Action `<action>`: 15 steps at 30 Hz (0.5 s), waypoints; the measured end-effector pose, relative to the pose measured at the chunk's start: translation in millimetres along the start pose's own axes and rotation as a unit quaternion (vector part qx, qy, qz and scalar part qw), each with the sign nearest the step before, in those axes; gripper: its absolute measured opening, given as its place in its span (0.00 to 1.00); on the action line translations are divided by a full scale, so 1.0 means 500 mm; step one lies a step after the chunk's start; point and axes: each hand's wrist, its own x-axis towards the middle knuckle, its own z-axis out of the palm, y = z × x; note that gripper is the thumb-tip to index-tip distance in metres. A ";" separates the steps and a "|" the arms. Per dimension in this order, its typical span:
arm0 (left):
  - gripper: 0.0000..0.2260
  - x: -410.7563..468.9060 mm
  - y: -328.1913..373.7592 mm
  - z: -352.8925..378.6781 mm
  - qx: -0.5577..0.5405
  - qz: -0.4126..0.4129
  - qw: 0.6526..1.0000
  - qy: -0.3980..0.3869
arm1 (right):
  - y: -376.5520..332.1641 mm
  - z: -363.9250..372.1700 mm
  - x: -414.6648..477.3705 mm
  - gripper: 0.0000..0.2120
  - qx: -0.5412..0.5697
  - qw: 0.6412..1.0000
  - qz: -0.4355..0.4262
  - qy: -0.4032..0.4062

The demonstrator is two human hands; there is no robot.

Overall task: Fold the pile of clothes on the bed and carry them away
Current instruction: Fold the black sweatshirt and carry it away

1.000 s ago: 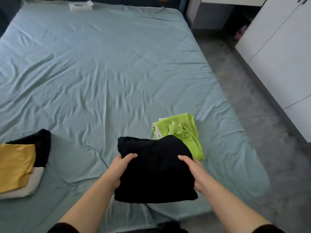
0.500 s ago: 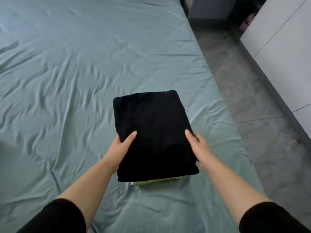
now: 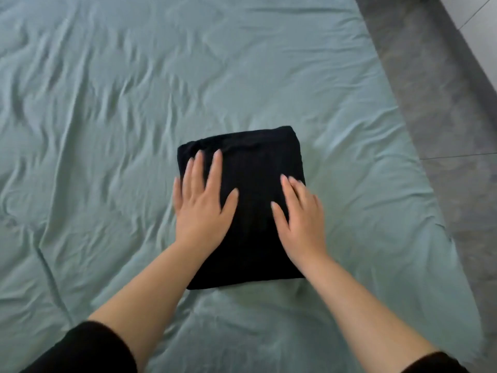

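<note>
Garment [image 3: 250, 211] plain black, no print; sheet [image 3: 134, 109] muted grey-green, plain, creases showing darker; sleeves [image 3: 88, 351] black; floor [image 3: 443, 103] mottled dark grey with thin pale joint line; wardrobe [image 3: 478, 9] at top right corner pale grey-white

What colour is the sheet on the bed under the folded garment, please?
The bed sheet is a muted grey-green, plain and wrinkled, seen in the head view around the folded black garment.

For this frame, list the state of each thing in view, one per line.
black garment: folded, lying flat on the bed
left hand: open, palm down on the garment
right hand: open, palm down on the garment
bed sheet: wrinkled
</note>
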 end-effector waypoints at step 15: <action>0.54 -0.173 -0.165 0.018 0.036 -0.040 0.973 -0.226 | 0.099 0.011 -0.123 0.40 -0.087 0.980 -0.035 -0.177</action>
